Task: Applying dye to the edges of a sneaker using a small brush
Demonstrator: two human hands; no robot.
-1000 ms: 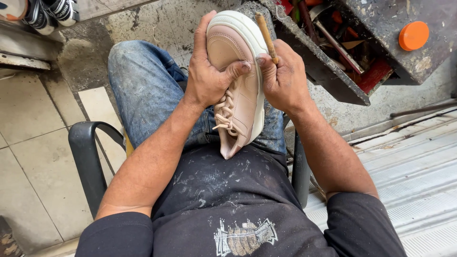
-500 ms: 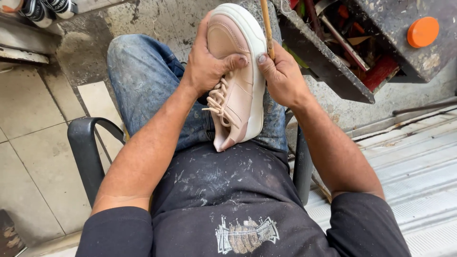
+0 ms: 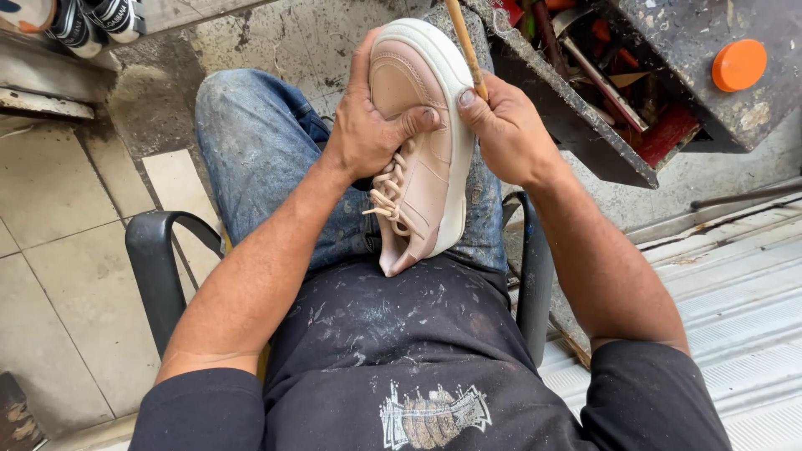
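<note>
A pale pink sneaker [image 3: 426, 167] with a thick white sole and loose laces stands heel-down on my lap, toe pointing away from me. My left hand [image 3: 372, 125] wraps the upper from the left, thumb pressed across its side. My right hand [image 3: 505, 125] sits against the sole's right edge and pinches a thin wooden stick [image 3: 466, 46] that rises to the frame's top. The stick's lower end is hidden in my fingers.
I sit in a black armchair; its armrests [image 3: 163, 267] flank my jeans. A grimy open toolbox [image 3: 601, 92] with several tools stands right of the shoe, an orange lid [image 3: 739, 64] on its top. Dark sneakers [image 3: 92, 21] sit top left. Corrugated metal floor lies at the right.
The shoe and both hands have shifted slightly up and away from my body. My right hand slid along the sole edge with the stick. Grips are unchanged.
</note>
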